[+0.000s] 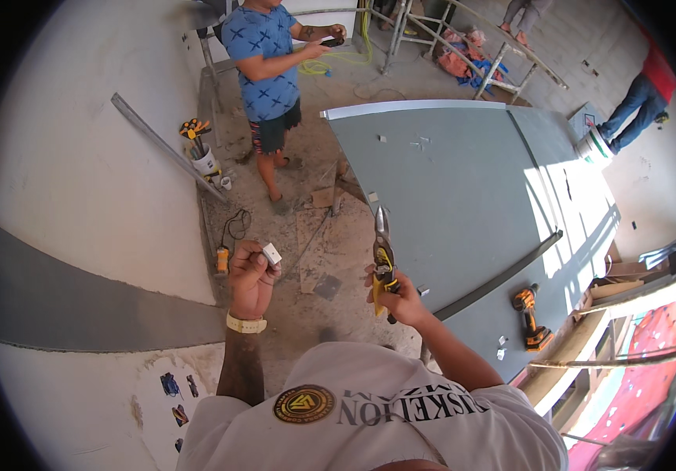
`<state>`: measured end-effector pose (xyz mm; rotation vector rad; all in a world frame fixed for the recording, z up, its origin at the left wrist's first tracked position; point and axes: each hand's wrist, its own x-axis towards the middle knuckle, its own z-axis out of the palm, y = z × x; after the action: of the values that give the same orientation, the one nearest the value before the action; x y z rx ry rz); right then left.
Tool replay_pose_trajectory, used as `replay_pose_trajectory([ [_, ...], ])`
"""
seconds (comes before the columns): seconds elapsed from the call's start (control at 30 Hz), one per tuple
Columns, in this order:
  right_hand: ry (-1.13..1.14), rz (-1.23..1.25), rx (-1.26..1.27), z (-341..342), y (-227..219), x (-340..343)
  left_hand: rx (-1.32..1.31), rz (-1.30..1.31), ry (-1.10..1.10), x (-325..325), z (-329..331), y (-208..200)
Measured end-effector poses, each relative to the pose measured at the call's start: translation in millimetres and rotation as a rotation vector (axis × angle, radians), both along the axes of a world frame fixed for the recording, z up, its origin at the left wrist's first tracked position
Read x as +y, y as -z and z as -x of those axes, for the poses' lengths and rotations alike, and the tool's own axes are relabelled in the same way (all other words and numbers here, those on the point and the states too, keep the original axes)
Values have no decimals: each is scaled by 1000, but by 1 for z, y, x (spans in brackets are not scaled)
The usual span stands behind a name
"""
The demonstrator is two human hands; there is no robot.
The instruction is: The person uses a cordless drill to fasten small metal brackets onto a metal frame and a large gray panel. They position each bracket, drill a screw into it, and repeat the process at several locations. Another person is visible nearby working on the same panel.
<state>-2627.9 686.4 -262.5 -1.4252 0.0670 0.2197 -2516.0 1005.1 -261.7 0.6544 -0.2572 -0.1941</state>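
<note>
Between the fingertips of my left hand point(251, 276) is a small white metal bracket point(272, 253) with a dark hole in its face. My right hand point(397, 297) is wrapped round the yellow and black handles of a pair of tin snips point(383, 255). The snips point away from me, blades up, beside the edge of a large grey panel point(440, 180). Several small metal clips lie on that panel, one clip point(373, 197) close to the snips' tip. A gap separates the snips from the bracket.
An orange and black cordless drill point(531, 314) and a dark metal strip point(502, 275) lie on the panel. A person in a blue shirt point(263, 47) stands ahead. A white bucket point(206, 161) holds clamps by the left wall. Metal scaffolding point(502, 67) stands at the back.
</note>
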Motion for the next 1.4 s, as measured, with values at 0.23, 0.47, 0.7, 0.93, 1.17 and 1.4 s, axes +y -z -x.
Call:
replay_pose_trajectory([
  [0.23, 520, -9, 144, 60, -7, -58, 107, -108, 176, -44, -19, 29],
  [0.47, 957, 18, 25, 163, 11, -98, 112, -176, 460, -155, -21, 20],
  [0.7, 1131, -62, 158, 207, 6, -165, 58, -219, 510, -219, 32, 0],
  [0.93, 1159, 88, 299, 241, 30, -265, 136, -340, 495, -251, 114, -5],
  [1.17, 1229, 444, 193, 225, 77, -391, 180, -457, 370, -262, 179, -17],
  [1.4, 925, 447, 209, 138, 80, -422, 177, -698, 164, -278, 245, -35],
])
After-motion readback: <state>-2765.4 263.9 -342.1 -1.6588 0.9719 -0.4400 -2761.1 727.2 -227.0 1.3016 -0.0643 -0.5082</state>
